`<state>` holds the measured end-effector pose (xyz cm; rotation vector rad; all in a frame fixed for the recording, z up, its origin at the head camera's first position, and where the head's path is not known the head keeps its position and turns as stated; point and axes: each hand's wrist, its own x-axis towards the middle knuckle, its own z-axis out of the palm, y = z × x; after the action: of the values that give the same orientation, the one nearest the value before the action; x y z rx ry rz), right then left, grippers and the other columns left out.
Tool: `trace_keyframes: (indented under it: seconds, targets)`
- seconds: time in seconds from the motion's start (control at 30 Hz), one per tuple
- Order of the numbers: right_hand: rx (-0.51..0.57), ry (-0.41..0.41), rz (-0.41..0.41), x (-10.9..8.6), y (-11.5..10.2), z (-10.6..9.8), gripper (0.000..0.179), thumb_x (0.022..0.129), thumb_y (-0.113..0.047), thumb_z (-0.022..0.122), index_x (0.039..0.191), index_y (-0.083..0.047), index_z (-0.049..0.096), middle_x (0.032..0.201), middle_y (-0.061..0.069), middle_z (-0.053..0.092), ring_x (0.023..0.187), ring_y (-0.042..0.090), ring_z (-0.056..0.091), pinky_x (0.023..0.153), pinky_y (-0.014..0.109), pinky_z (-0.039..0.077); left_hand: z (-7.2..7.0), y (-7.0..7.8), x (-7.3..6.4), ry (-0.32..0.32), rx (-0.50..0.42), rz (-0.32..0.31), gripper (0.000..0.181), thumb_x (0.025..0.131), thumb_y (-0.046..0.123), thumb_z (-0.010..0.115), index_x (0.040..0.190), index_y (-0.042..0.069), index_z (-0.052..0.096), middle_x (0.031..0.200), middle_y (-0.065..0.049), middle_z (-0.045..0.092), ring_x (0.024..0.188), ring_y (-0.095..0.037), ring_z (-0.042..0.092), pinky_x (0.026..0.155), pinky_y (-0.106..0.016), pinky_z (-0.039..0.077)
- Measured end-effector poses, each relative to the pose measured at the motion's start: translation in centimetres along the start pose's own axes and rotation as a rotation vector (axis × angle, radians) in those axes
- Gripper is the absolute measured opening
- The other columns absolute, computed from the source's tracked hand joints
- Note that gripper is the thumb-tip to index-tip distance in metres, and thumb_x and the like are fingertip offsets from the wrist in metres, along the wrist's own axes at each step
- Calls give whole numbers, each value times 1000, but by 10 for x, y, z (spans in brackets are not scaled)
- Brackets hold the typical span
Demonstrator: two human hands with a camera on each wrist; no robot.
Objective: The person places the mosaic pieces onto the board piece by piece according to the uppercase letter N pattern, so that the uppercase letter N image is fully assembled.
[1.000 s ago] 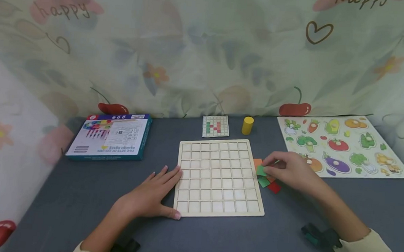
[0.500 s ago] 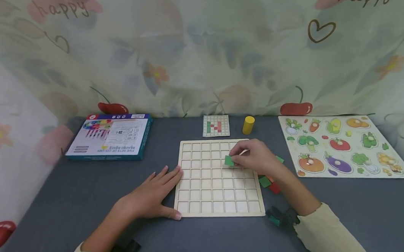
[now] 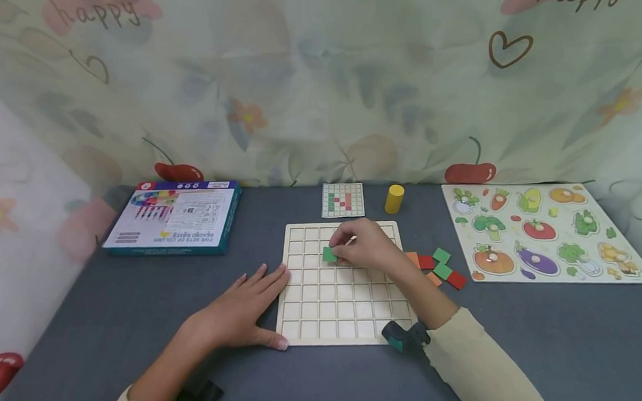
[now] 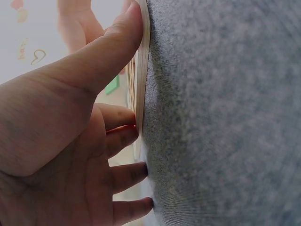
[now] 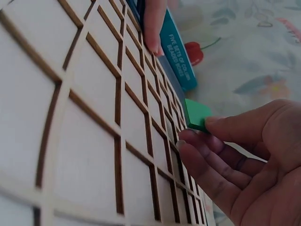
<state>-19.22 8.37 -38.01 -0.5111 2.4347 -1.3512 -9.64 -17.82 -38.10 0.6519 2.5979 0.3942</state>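
A wooden grid board (image 3: 402, 311) lies on the dark table, its square cells bare where they show. Above its upper part my right hand (image 3: 370, 246) pinches a green square tile (image 3: 329, 255) between thumb and fingers. In the right wrist view the tile (image 5: 196, 114) is tilted and held just over the cells. My left hand (image 3: 239, 314) rests on the table with fingers spread, fingertips and thumb touching the board's left edge. The left wrist view shows the thumb (image 4: 117, 42) against the board's side.
Loose red, green and orange tiles (image 3: 441, 271) lie right of the board. Behind it are a small pattern card (image 3: 343, 200) and a yellow cylinder (image 3: 394, 199). A flat box (image 3: 173, 220) lies left, and a vegetable puzzle board (image 3: 548, 233) lies right.
My right hand has gone left from the loose tiles to over the board, carrying the green tile. Some loose tiles have shifted and spread. The left hand has stayed in place.
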Motion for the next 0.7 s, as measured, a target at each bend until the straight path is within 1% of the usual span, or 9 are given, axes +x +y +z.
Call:
trace_keyframes:
  seconds: [0.07,0.2,0.27,0.37,0.5,0.7]
  targets:
    - [-31,9,0,5,-3,6,2,89,-2,72,89,-1,73,79,2,67,69,16,65,65,28,53,0,0,0,-1,0,-3,114,76,68,74,161,13,21,167,-3,16,152,-35,7,115,-64,12]
    - [-96,30,-28,12,-7,16,2,89,-5,72,87,-5,73,77,-1,67,69,13,61,64,27,50,0,0,0,-2,3,2,113,77,67,74,161,14,21,167,-3,16,152,-34,7,115,-63,12]
    - [-106,35,-36,14,-8,19,4,89,-3,72,86,-6,73,76,-1,66,68,13,61,64,27,50,0,0,0,-3,3,6,113,78,66,74,161,13,21,167,-3,16,152,-34,7,116,-63,12]
    - [-115,40,-37,15,-8,24,1,89,-4,73,88,-4,73,76,-1,66,67,13,61,63,27,50,1,0,0,-4,2,7,112,78,65,75,161,13,21,167,-3,15,152,-34,7,116,-62,12]
    - [-140,50,-40,16,-8,27,3,89,-7,74,90,-4,73,77,-2,66,69,14,60,66,29,49,1,-1,1,-3,4,4,113,77,66,75,161,13,21,167,-3,15,152,-34,7,116,-62,12]
    - [-191,57,-46,17,-11,32,2,89,-8,73,89,-7,74,78,-4,65,74,14,59,71,31,48,1,-1,0,-2,9,4,113,77,68,74,162,14,21,167,-3,16,152,-34,7,116,-63,12]
